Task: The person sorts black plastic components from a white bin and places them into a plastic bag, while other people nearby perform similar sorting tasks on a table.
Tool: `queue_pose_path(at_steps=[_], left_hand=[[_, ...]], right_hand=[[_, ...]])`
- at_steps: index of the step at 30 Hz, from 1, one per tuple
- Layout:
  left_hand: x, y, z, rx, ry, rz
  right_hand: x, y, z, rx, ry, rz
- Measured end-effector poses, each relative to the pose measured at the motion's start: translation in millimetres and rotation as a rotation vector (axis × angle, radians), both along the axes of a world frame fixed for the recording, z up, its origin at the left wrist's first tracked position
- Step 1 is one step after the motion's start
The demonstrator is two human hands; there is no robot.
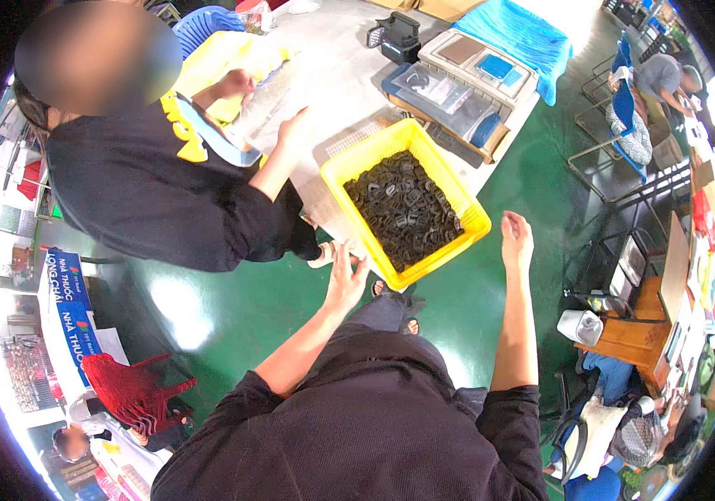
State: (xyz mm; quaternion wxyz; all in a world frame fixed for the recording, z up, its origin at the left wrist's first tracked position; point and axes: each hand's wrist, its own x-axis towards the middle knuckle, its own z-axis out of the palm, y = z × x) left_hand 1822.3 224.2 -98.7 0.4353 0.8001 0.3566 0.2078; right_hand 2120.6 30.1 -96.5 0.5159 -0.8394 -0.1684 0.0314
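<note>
A yellow plastic basket point(448, 259) rests at the near edge of the pale table point(342, 33), part of it apparently jutting past the edge. Many small black ring-like parts point(403, 209) lie heaped inside; their exact kind is too small to tell. Just left of the basket's near corner is my left hand point(345, 280), fingers apart and nothing in it. My right hand point(518, 240) hovers to the right of the basket over the green floor, fingers loosely bent and empty. A gap separates it from the basket's rim.
At my left stands a person in black point(149, 184), hands over the table by a yellow cloth or bag point(236, 58). Behind the basket sit a grey case point(491, 63), a tray of plastic bags point(449, 100) and a black lamp-like device point(395, 37). Chairs point(625, 125) line the right.
</note>
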Motion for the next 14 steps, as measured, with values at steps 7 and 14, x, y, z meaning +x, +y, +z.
queue_pose_path(at_steps=[7,14], left_hand=[[64,40,-47,-0.116,-0.004,0.244],[73,30,-33,-0.503,0.096,0.575]], right_hand=[[33,63,16,-0.196,0.207,0.453],[73,103,10,-0.274,0.076,0.939]])
